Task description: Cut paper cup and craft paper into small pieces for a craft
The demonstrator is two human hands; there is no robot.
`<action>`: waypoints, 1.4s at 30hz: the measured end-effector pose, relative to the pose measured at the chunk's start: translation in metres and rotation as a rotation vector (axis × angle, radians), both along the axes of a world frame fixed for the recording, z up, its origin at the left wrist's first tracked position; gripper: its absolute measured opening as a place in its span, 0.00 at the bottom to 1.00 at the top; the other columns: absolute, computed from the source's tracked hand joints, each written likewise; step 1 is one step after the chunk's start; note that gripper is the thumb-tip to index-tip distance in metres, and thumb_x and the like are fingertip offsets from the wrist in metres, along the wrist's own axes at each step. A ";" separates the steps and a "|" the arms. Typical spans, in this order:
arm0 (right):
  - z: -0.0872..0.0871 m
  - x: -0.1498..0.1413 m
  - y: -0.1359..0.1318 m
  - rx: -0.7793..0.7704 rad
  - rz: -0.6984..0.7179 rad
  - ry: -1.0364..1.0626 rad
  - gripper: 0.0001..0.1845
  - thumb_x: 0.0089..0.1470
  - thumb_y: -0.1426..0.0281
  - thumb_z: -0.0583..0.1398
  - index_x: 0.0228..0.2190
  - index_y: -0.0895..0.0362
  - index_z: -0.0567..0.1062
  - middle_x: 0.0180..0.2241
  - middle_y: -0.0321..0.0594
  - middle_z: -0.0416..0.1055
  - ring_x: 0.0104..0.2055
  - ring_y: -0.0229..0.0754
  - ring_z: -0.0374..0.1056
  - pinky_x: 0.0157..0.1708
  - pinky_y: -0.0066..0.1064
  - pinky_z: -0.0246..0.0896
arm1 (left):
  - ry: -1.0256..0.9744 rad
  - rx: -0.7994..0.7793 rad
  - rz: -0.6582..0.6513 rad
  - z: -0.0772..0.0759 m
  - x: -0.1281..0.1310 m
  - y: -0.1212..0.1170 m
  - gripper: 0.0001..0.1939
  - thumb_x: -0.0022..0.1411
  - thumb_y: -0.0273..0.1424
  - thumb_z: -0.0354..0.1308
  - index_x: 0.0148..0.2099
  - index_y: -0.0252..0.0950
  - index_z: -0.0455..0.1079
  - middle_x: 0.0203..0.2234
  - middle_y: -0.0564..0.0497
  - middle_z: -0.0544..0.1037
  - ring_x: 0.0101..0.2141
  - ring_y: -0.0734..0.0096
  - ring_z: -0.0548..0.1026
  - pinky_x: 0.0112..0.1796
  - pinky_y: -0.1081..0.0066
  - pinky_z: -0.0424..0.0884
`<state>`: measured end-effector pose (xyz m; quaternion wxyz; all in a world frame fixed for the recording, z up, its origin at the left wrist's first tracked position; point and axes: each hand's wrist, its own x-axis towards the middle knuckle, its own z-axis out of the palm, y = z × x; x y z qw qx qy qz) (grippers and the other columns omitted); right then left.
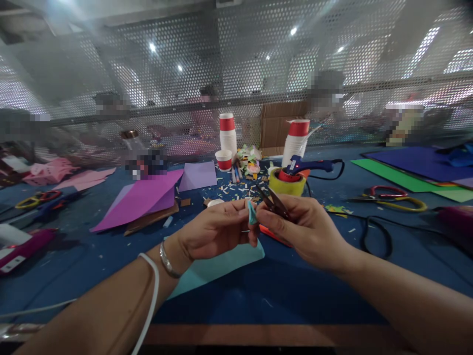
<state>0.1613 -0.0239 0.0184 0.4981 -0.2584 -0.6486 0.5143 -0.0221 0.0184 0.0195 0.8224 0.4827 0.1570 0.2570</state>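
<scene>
Between the fingertips of both hands is a small folded piece of light blue paper [252, 213]. My left hand [218, 224] is closed in a pinch on its left side. My right hand [308, 229] is closed around a dark tool with two narrow prongs [274, 203], and its fingertips touch the paper's right side. I cannot tell whether the tool is scissors or tweezers. Below the hands lies a larger light blue sheet [218, 268], partly covered by my left wrist. An orange-red object [275, 235] shows under my right hand, mostly hidden.
A blue glue gun [312, 165] rests on a yellow tape roll [283, 185]. Behind stand stacked paper cups [227, 135], among paper scraps [236, 190]. Purple sheets [142, 199] lie left, scissors [391, 198] and a black cable [377, 236] right. A perforated screen [251, 64] closes the back.
</scene>
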 end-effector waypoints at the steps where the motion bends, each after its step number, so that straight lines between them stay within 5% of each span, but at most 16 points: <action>1: 0.000 0.000 0.000 -0.004 0.014 0.012 0.11 0.60 0.63 0.62 0.30 0.56 0.76 0.26 0.38 0.75 0.29 0.40 0.71 0.34 0.34 0.67 | -0.004 -0.003 -0.024 0.000 0.000 0.000 0.10 0.58 0.35 0.67 0.36 0.33 0.74 0.27 0.50 0.73 0.29 0.72 0.73 0.34 0.72 0.70; 17: -0.003 0.001 0.006 -0.041 -0.176 -0.012 0.12 0.54 0.60 0.67 0.30 0.54 0.74 0.28 0.37 0.74 0.31 0.39 0.70 0.35 0.33 0.67 | -0.016 -0.113 -0.062 -0.001 -0.002 0.001 0.08 0.61 0.31 0.63 0.42 0.34 0.72 0.29 0.50 0.74 0.29 0.72 0.75 0.36 0.70 0.71; 27: -0.005 0.004 0.013 -0.027 -0.117 -0.084 0.09 0.58 0.62 0.63 0.34 0.55 0.74 0.31 0.36 0.72 0.34 0.38 0.69 0.40 0.33 0.64 | 0.096 -0.156 -0.021 0.000 -0.002 0.000 0.07 0.61 0.31 0.61 0.41 0.34 0.71 0.27 0.50 0.75 0.27 0.70 0.76 0.33 0.69 0.71; 36: -0.005 0.002 0.013 -0.020 -0.198 -0.144 0.13 0.56 0.60 0.64 0.33 0.56 0.72 0.28 0.33 0.67 0.29 0.35 0.61 0.29 0.28 0.57 | 0.106 0.173 0.472 0.002 0.007 -0.003 0.07 0.60 0.28 0.61 0.31 0.33 0.68 0.24 0.54 0.72 0.27 0.76 0.71 0.33 0.74 0.69; 42: -0.008 0.002 0.015 0.030 -0.226 -0.227 0.11 0.56 0.62 0.62 0.31 0.57 0.71 0.26 0.33 0.62 0.28 0.36 0.57 0.29 0.30 0.53 | 0.171 0.384 0.556 0.002 0.010 -0.009 0.07 0.61 0.30 0.61 0.33 0.33 0.68 0.24 0.54 0.74 0.28 0.76 0.72 0.34 0.73 0.68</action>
